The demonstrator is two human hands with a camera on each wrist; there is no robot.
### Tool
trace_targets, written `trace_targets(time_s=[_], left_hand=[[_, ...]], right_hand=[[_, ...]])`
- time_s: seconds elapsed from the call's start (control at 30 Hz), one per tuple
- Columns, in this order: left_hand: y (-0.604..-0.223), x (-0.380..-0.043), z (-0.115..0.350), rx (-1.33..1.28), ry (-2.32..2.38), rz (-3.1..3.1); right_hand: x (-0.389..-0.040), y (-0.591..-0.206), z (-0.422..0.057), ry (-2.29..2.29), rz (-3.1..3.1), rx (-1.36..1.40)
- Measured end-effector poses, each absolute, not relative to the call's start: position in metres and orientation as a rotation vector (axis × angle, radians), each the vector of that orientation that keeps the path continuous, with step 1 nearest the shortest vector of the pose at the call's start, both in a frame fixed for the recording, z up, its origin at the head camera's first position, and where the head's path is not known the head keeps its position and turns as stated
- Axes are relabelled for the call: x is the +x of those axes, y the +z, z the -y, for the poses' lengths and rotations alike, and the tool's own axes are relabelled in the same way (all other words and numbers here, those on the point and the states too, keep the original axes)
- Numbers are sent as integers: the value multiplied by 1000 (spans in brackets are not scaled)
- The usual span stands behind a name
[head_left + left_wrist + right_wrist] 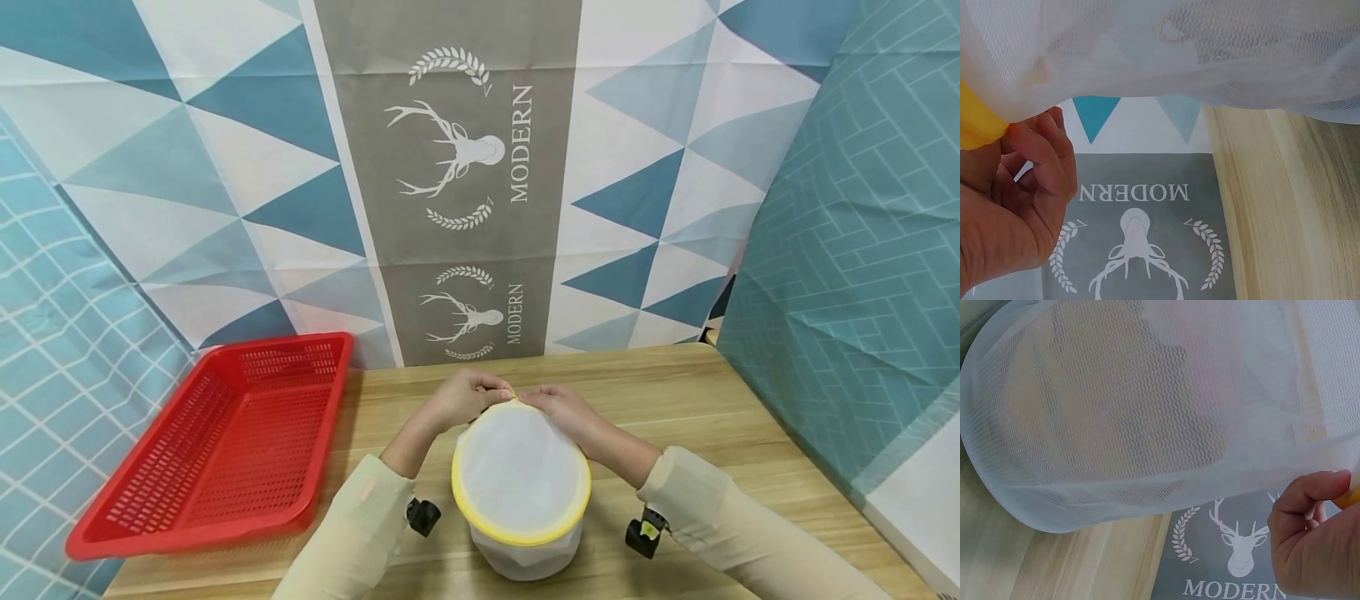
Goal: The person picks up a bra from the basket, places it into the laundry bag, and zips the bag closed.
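Note:
A white mesh laundry bag with a yellow rim stands on the table, its round top tilted toward me. At the far side of that rim, my left hand pinches the yellow edging between thumb and fingers. Close beside it, my right hand pinches the same edge. In the left wrist view the mesh hangs above the fingers, and the rim passes into the left hand's grip. The right wrist view has the see-through bag wall stretching away from the right hand.
A red plastic basket with perforated walls stands on the left of the wooden table. A patterned cloth hangs behind the table. Tile-patterned sheets line both sides.

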State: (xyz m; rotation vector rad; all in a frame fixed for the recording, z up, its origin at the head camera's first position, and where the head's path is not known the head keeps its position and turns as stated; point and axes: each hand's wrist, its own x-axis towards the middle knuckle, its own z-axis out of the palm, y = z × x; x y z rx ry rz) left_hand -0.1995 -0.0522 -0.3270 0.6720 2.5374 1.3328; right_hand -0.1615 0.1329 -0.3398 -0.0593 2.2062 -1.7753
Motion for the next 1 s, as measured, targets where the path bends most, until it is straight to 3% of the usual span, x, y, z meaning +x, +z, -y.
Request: trace_targets(time_s=[1.0], left_hand=[[-330,-198,54,669,1387,-2544]], right_hand=[[-154,-340,-133,-1870,-2129,-85]])
